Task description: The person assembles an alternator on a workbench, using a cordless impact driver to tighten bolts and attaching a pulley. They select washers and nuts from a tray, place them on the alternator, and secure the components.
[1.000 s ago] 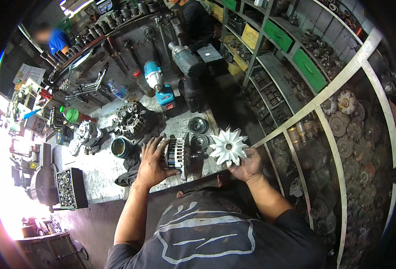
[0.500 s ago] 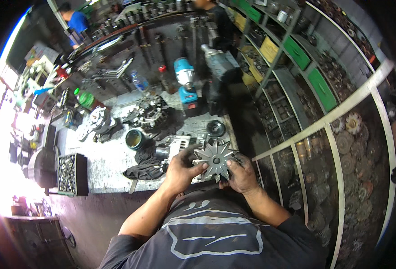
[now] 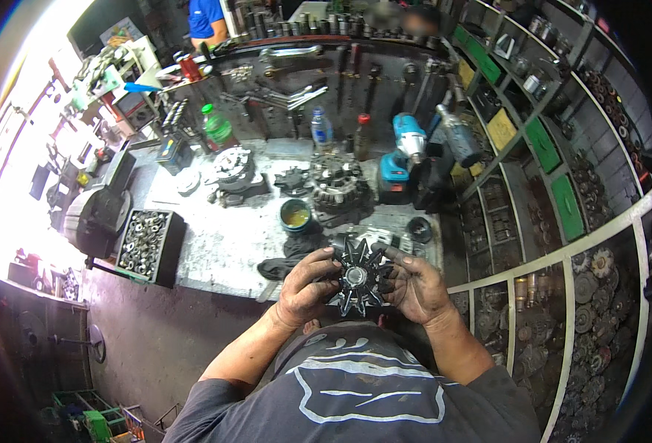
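Both hands hold a dark, star-shaped metal rotor (image 3: pixel 357 279) with claw-like teeth and a shiny round hub, close to my chest above the near edge of the workbench (image 3: pixel 222 251). My left hand (image 3: pixel 306 286) grips its left side. My right hand (image 3: pixel 415 284) grips its right side, fingers curled over the teeth. Just beyond the rotor lie a silver alternator housing (image 3: pixel 377 240) and a dark rag (image 3: pixel 285 262). Both hands are grimy.
On the bench stand a small cup of yellowish liquid (image 3: pixel 295 215), a finned alternator part (image 3: pixel 338 186), a blue power tool (image 3: pixel 401 159), bottles and a black box of nuts (image 3: pixel 147 244). Wrenches hang on the back wall. Shelves of parts (image 3: pixel 562 199) fill the right side. A person in blue (image 3: pixel 206 18) stands far back.
The rotor came off the bench from my right hand into both hands, was drawn toward my chest and turned, now showing its dark side. My left hand left the alternator housing.
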`<state>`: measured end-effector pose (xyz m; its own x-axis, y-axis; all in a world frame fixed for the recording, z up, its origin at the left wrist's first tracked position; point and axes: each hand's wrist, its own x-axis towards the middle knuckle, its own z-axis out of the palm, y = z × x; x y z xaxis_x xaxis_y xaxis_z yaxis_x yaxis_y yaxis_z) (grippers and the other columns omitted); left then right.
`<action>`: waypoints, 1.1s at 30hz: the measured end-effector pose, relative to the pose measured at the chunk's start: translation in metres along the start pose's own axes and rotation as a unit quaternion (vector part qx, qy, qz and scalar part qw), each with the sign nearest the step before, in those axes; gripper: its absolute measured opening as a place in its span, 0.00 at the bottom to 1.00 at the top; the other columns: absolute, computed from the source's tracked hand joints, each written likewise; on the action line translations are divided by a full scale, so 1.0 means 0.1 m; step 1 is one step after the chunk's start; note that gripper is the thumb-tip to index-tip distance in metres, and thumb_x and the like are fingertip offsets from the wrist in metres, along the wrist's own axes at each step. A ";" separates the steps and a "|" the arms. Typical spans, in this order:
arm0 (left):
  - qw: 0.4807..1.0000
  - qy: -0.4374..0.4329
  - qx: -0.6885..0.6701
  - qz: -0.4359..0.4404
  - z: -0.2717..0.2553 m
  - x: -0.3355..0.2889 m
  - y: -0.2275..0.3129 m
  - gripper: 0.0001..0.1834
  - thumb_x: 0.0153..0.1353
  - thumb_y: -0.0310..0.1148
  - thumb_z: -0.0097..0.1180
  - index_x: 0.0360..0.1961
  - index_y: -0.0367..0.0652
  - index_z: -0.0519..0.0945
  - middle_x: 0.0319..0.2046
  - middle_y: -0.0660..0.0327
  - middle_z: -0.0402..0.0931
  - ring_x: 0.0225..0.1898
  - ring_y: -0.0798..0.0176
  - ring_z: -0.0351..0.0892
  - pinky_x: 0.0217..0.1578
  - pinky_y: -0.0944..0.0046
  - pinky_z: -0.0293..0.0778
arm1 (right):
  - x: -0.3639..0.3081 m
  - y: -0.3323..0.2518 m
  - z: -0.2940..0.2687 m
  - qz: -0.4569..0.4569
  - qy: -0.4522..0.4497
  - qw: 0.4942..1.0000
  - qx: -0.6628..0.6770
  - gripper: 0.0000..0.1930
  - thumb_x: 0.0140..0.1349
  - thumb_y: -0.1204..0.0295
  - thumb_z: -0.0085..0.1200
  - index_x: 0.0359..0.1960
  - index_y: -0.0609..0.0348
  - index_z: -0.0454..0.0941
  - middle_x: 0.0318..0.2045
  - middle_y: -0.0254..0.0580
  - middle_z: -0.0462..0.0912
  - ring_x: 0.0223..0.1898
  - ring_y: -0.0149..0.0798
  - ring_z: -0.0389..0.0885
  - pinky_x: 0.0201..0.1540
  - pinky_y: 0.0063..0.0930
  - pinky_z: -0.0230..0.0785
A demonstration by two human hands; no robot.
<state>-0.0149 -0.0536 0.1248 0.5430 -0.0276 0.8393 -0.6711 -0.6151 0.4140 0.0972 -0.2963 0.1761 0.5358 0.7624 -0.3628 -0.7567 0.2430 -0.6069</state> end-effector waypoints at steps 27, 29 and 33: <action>0.624 0.534 -0.122 -0.557 -3.17 -2.82 1.14 0.30 0.65 0.27 0.73 0.65 0.28 0.74 0.52 0.53 0.86 0.50 0.58 0.88 0.54 0.55 0.86 | 2.01 2.99 2.36 -0.021 -0.359 0.636 -0.683 0.46 0.67 0.61 0.71 0.82 0.56 0.59 0.60 0.60 0.85 0.62 0.56 0.85 0.66 0.45 0.77; 0.625 0.534 -0.057 -0.567 -3.69 -3.10 1.24 0.28 0.65 0.26 0.73 0.62 0.28 0.76 0.50 0.55 0.88 0.49 0.60 0.88 0.55 0.57 0.86 | 2.25 3.40 2.77 -0.013 -0.385 0.632 -0.672 0.44 0.67 0.61 0.71 0.80 0.57 0.62 0.59 0.60 0.86 0.62 0.56 0.86 0.67 0.45 0.77; 0.568 0.582 0.099 -0.574 -4.53 -3.69 1.52 0.20 0.63 0.26 0.73 0.55 0.33 0.84 0.45 0.60 0.89 0.45 0.66 0.87 0.50 0.62 0.83 | 2.41 4.26 3.66 0.011 -0.475 0.542 -0.693 0.38 0.69 0.63 0.69 0.77 0.57 0.67 0.59 0.60 0.86 0.60 0.59 0.86 0.65 0.46 0.78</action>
<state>-0.5459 0.2203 0.0378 -0.2139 0.9493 -0.2302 -0.0801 0.2178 0.9727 -0.2328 0.2098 0.0891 -0.4003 0.8809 -0.2526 0.6032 0.0457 -0.7963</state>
